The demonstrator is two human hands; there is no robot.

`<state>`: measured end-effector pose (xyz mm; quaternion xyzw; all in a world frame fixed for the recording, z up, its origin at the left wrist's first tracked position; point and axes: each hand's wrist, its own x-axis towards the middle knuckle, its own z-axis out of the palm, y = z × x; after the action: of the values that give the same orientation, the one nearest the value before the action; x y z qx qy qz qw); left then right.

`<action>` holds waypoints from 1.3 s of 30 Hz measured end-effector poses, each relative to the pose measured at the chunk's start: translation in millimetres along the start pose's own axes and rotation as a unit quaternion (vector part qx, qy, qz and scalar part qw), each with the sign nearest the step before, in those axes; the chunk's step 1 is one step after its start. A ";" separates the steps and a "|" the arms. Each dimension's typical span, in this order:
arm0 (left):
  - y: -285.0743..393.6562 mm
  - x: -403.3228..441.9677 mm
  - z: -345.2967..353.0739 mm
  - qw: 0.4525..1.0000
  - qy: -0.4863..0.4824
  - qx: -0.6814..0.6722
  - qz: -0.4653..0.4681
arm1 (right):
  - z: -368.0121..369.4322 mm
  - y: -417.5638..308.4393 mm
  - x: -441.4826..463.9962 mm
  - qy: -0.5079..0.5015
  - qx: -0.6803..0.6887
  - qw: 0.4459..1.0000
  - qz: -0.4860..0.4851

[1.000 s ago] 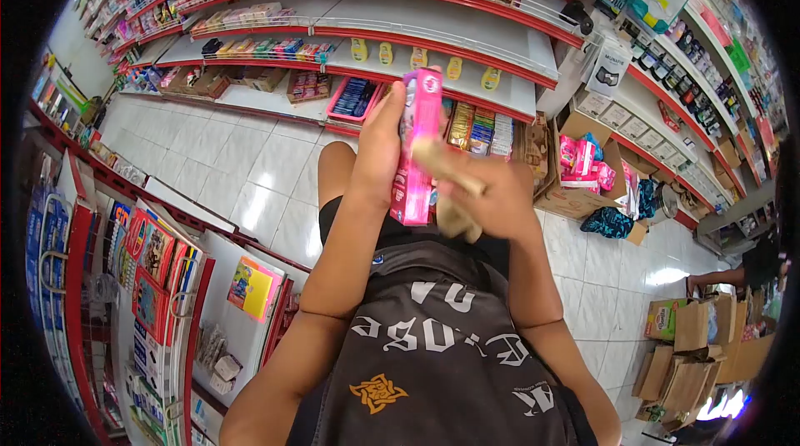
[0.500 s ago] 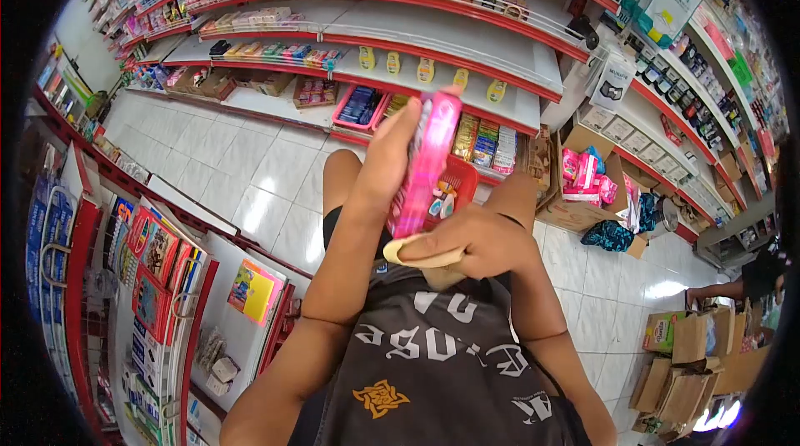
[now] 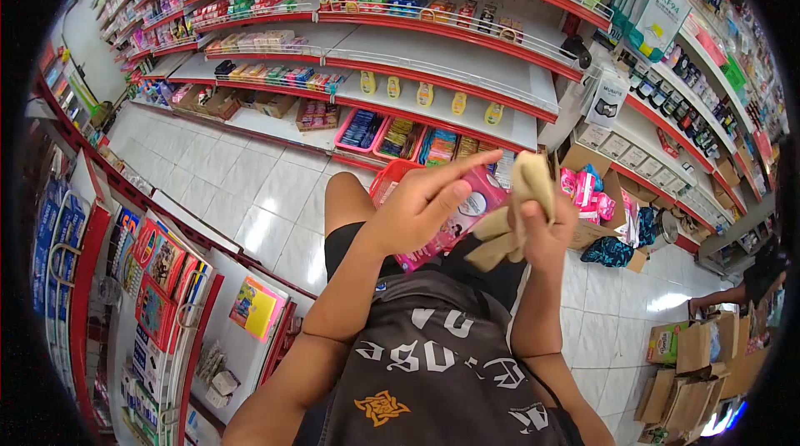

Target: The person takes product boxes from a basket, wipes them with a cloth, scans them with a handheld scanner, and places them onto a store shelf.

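Note:
My left hand (image 3: 417, 211) is closed on a pink pack (image 3: 477, 206), with the thumb and fingers along its upper side. A round pale label and a small printed picture show on the pack, which lies tilted above my lap. To its right, my right hand (image 3: 548, 229) grips a folded beige cloth (image 3: 533, 179). The cloth rises above the fist and a loose part hangs beside the pack's right edge. Behind my left hand, part of a red plastic basket (image 3: 388, 177) shows between my knees; its contents are mostly hidden.
Ahead stands a red-edged shelf (image 3: 433, 46) with yellow bottles (image 3: 425, 94) and trays of sachets (image 3: 360, 129). On the right is a cardboard box (image 3: 583, 233) with pink packs. Notebooks (image 3: 154, 279) fill a left rack. Another person's arm (image 3: 718, 298) reaches toward stacked cartons (image 3: 687, 371).
The pink pack has turned from edge-on to show its printed face and moved lower right. My right hand has risen with the cloth from the pack's lower end to its right side.

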<state>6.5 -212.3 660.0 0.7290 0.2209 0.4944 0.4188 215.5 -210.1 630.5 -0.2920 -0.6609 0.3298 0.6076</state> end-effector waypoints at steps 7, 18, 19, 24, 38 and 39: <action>0.5 3.9 3.1 0.992 -0.001 0.105 0.066 | 14.0 -36.3 21.6 -0.133 -0.205 0.967 -0.065; -8.3 5.9 2.1 0.978 0.056 0.178 0.091 | 44.3 -11.2 0.0 0.127 -0.139 0.959 -0.211; -10.7 4.0 1.9 0.979 0.055 0.168 0.101 | 45.3 -19.3 5.7 0.152 -0.176 0.946 -0.228; 4.4 -3.4 -1.1 0.989 0.018 0.150 -0.009 | 29.3 -25.8 13.8 -0.031 -0.206 0.972 -0.107; -41.1 15.7 -6.5 0.749 0.314 -0.565 -0.148 | 50.6 17.2 -21.8 -0.054 -0.020 0.975 -0.214; -42.3 17.5 -7.0 0.750 0.314 -0.564 -0.146 | 51.6 19.4 -20.9 -0.070 -0.032 0.964 -0.253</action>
<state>11.2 -173.4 635.4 0.1228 0.1243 0.6631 0.7278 165.7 -218.9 600.1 -0.1102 -0.7644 0.1637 0.6137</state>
